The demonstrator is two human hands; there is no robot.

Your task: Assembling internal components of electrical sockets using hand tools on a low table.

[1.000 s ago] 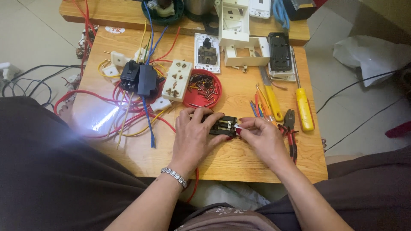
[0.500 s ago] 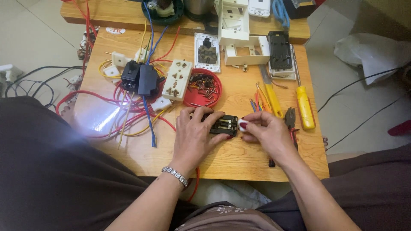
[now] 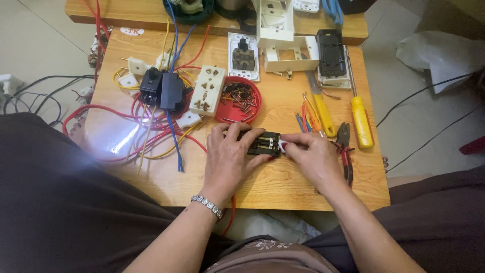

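A single head-worn view looks steeply down from above the person's own lap, facing forward across the small wooden table (image 3: 313,187). It sits close: the left hand (image 3: 230,159) and right hand (image 3: 313,156) fill the middle of the frame, forearms entering from below. Beyond the hands lies the far table edge; tiled floor (image 3: 30,45) shows either side.
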